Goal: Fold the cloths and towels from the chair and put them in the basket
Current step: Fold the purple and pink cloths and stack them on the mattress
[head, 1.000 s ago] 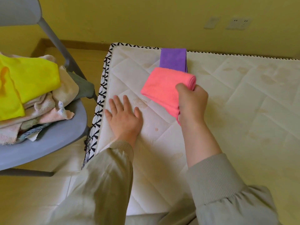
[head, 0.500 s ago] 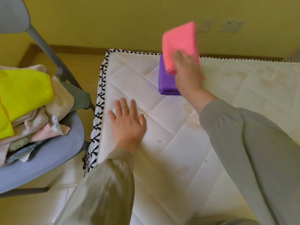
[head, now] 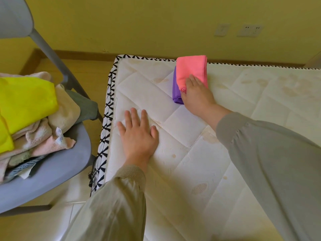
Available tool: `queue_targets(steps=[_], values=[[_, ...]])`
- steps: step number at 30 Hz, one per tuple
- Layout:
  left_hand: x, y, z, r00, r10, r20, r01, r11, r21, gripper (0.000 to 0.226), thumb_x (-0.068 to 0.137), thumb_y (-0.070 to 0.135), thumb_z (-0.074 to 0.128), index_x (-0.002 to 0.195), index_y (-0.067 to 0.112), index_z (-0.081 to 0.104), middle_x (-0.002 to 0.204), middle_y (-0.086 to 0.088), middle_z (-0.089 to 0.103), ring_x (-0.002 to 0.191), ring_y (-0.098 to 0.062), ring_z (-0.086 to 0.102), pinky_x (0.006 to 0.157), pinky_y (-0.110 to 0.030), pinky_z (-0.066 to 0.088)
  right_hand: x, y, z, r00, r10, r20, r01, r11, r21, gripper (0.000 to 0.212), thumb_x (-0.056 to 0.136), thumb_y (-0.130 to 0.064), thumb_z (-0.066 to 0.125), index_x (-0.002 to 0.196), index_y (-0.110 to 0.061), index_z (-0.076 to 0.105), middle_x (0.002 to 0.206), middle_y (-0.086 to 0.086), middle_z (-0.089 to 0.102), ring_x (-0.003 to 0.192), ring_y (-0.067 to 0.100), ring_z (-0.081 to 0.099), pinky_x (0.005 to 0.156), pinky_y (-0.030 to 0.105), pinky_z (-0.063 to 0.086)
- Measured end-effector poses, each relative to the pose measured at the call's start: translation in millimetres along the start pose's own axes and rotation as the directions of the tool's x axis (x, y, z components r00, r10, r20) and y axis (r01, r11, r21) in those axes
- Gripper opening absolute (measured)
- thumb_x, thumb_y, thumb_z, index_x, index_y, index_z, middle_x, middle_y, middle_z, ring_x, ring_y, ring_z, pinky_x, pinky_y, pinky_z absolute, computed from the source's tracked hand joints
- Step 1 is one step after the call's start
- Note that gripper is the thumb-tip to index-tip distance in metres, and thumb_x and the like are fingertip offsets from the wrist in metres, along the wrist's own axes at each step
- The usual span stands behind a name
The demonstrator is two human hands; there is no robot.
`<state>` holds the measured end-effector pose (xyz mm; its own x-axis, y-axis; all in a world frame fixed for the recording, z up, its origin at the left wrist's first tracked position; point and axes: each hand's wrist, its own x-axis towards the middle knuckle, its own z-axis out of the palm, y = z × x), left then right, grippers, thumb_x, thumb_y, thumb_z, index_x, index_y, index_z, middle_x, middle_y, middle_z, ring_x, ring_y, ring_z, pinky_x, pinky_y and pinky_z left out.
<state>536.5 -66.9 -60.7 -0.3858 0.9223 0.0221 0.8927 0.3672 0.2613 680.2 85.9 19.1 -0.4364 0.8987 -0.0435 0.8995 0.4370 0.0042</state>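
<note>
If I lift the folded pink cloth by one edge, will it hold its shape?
Probably not: the pink cloth looks thin and soft, with loose layers showing at its near end, so it would likely droop and unfold. It seems light. Dragging it may shift the purple cloth beneath.

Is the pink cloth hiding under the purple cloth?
No, the folded pink cloth lies on top of the folded purple cloth, with the right hand resting on it.
</note>
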Motion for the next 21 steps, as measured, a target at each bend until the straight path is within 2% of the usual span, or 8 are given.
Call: queue_targets(steps=[3, 5, 7, 8, 10, 13, 16, 21], values=[[-0.7, 0.7, -0.5, 1.0, -0.001, 0.007, 0.001, 1.0, 0.0, 0.066, 0.092, 0.046, 0.019, 0.152, 0.02, 0.011, 0.16, -0.013, 0.003, 0.147, -0.03, -0.005, 0.117, -0.055, 0.001, 7.3, -8.3, -17.0, 0.993, 0.098, 0.064, -0.106, 0.986, 0.128, 0.074, 0.094, -0.059, 0.032, 0.146, -0.007, 0.028, 0.159, 0.009, 0.01, 0.145, 0.026, 0.012, 0.116, 0.036, 0.014], [-0.5, 1.4, -1.1, 1.0, 0.002, 0.006, -0.002, 1.0, -0.002, 0.066, 0.092, 0.046, 0.019, 0.152, 0.02, 0.011, 0.16, -0.013, 0.003, 0.147, -0.03, -0.005, 0.117, -0.055, 0.001, 18.8, -15.0, -30.4, 0.991, 0.103, -0.079, -0.094, 0.989, 0.11, 0.069, 0.095, -0.059, 0.028, 0.142, -0.009, 0.036, 0.159, 0.008, 0.012, 0.144, 0.028, 0.012, 0.116, 0.04, 0.013], [0.8, 2.0, -1.6, 1.0, 0.004, 0.005, -0.004, 1.0, -0.001, 0.066, 0.092, 0.046, 0.019, 0.152, 0.02, 0.011, 0.16, -0.013, 0.004, 0.147, -0.03, -0.004, 0.116, -0.055, 0.001, 33.8, -18.7, -37.4, 0.977, 0.075, -0.201, -0.064, 0.996, 0.059, 0.061, 0.098, -0.052, 0.027, 0.145, -0.014, 0.033, 0.159, 0.008, 0.01, 0.145, 0.029, 0.009, 0.118, 0.043, 0.007], [1.1, 2.0, -1.4, 1.0, 0.004, 0.007, -0.004, 1.0, 0.003, 0.066, 0.092, 0.045, 0.019, 0.152, 0.019, 0.012, 0.159, -0.013, 0.004, 0.147, -0.031, -0.004, 0.116, -0.055, 0.001, 40.9, -18.2, -34.9, 0.981, 0.061, -0.184, -0.055, 0.998, 0.035, 0.06, 0.098, -0.051, 0.026, 0.147, -0.017, 0.028, 0.16, 0.007, 0.007, 0.145, 0.029, 0.007, 0.118, 0.044, 0.004], [0.3, 1.7, -0.6, 1.0, 0.002, 0.015, -0.002, 1.0, 0.011, 0.066, 0.091, 0.045, 0.019, 0.152, 0.019, 0.012, 0.159, -0.014, 0.005, 0.147, -0.031, -0.003, 0.116, -0.056, 0.001, 52.8, -11.0, -20.6, 0.995, 0.084, -0.047, -0.082, 0.996, 0.027, 0.063, 0.096, -0.054, 0.025, 0.151, -0.023, 0.017, 0.16, 0.005, 0.001, 0.146, 0.029, 0.0, 0.118, 0.048, -0.001], [0.4, 1.1, 0.7, 1.0, 0.006, 0.005, -0.006, 1.0, 0.017, 0.066, 0.09, 0.043, 0.02, 0.151, 0.018, 0.015, 0.159, -0.015, 0.007, 0.146, -0.032, -0.001, 0.115, -0.057, 0.002, 61.2, 4.5, 4.6, 0.974, 0.203, 0.096, -0.215, 0.968, 0.13, 0.065, 0.096, -0.056, 0.021, 0.152, -0.028, 0.005, 0.16, 0.001, -0.003, 0.147, 0.026, -0.004, 0.116, 0.05, -0.003], [1.5, 0.6, 2.7, 1.0, 0.007, 0.003, -0.007, 1.0, 0.027, 0.066, 0.091, 0.043, 0.02, 0.151, 0.018, 0.015, 0.159, -0.015, 0.008, 0.146, -0.032, 0.0, 0.115, -0.057, 0.003, 62.3, 6.7, 18.8, 0.96, 0.274, 0.062, -0.281, 0.939, 0.198, 0.065, 0.095, -0.055, 0.02, 0.152, -0.028, 0.003, 0.16, 0.001, 0.0, 0.147, 0.025, -0.004, 0.116, 0.049, -0.003], [3.6, 1.4, 3.1, 1.0, 0.015, 0.017, -0.015, 0.999, 0.034, 0.065, 0.092, 0.044, 0.022, 0.152, 0.019, 0.012, 0.159, -0.015, 0.005, 0.146, -0.032, -0.003, 0.115, -0.057, 0.002, 67.4, 7.0, 30.6, 0.952, 0.305, 0.04, -0.306, 0.926, 0.223, 0.067, 0.093, -0.056, 0.025, 0.152, -0.029, 0.006, 0.16, -0.001, 0.002, 0.147, 0.023, -0.002, 0.117, 0.047, 0.002]])
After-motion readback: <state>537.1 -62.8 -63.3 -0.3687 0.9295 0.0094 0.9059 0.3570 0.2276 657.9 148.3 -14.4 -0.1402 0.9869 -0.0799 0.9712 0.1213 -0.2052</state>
